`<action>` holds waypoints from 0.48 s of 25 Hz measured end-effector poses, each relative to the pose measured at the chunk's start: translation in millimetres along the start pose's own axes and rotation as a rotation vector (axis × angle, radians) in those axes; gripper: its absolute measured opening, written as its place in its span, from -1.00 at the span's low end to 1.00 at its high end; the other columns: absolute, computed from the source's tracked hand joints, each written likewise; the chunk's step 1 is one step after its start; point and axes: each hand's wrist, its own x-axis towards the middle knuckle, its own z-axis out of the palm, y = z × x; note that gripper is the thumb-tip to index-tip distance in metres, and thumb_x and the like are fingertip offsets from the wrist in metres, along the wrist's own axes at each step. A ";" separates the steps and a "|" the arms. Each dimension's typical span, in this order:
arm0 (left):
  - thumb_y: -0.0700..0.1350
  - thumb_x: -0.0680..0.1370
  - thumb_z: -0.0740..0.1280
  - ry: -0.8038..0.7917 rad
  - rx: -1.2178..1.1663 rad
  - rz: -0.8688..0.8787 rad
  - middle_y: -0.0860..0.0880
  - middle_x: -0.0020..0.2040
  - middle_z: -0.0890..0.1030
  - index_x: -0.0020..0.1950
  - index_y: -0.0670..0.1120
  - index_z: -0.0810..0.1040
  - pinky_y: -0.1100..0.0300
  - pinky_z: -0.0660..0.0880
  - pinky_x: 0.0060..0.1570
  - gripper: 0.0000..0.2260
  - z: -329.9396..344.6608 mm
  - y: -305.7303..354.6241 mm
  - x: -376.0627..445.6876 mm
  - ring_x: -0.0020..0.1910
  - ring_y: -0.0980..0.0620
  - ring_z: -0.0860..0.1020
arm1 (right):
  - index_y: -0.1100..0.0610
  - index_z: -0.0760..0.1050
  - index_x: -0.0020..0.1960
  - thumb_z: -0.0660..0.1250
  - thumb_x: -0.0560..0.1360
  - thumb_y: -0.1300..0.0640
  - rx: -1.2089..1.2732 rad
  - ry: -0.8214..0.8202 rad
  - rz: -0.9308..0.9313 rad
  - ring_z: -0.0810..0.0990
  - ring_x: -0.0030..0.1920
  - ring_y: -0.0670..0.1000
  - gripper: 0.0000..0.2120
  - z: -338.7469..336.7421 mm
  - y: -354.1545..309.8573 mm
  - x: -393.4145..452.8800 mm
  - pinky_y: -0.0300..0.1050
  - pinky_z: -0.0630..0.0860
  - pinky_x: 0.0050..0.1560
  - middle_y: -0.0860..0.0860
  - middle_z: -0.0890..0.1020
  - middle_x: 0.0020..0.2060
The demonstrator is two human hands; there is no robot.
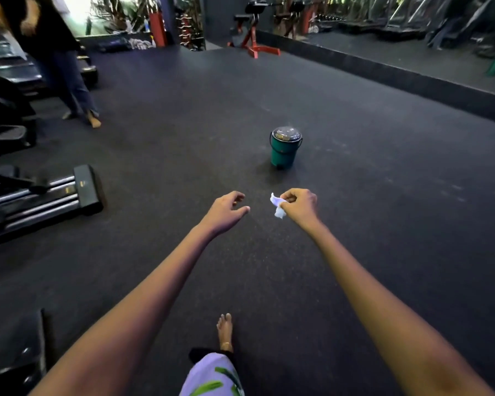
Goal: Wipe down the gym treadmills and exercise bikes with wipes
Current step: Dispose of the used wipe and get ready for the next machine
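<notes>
Both my arms reach forward over the dark rubber floor. My right hand [299, 205] pinches a small crumpled white wipe [277, 206] between thumb and fingers. My left hand [226, 208] hovers beside it with fingers loosely spread and holds nothing. A small green pedal bin [283, 152] with a domed dark lid stands on the floor just beyond my hands. The rear end of a black exercise machine [87, 190] with silver rails lies at the left.
Another person [69, 75] stands barefoot at the far left by more black machines [9, 115]. A red weight bench [252, 32] stands at the back. A mirror wall [412, 47] runs along the right. My bare foot [225, 332] steps on the floor below.
</notes>
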 end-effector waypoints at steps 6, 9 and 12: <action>-0.13 0.54 0.35 -0.089 0.022 0.024 -0.15 0.24 0.55 0.28 -0.21 0.47 0.19 0.37 0.18 -0.66 -13.4 -25.6 199.4 0.19 -0.07 0.51 | 0.25 0.61 -0.16 0.48 0.39 0.07 -0.003 0.034 0.064 0.50 -0.29 -0.06 -0.78 26.6 -8.2 183.1 -0.48 0.29 -0.47 0.06 0.58 -0.34; -0.12 0.54 0.35 -0.119 0.021 0.035 -0.15 0.24 0.54 0.29 -0.21 0.47 0.20 0.37 0.18 -0.65 -23.1 -25.1 295.9 0.20 -0.06 0.51 | 0.24 0.62 -0.16 0.48 0.39 0.07 -0.016 0.059 0.088 0.49 -0.31 -0.07 -0.78 32.3 -20.7 273.2 -0.46 0.30 -0.47 0.05 0.57 -0.35; -0.11 0.54 0.34 -0.150 0.031 0.060 -0.13 0.26 0.53 0.30 -0.20 0.46 0.18 0.37 0.20 -0.65 -21.1 -24.1 374.1 0.22 -0.05 0.50 | 0.23 0.62 -0.14 0.48 0.39 0.08 -0.038 0.090 0.093 0.49 -0.29 -0.06 -0.80 31.7 -20.4 350.7 -0.46 0.29 -0.47 0.05 0.57 -0.32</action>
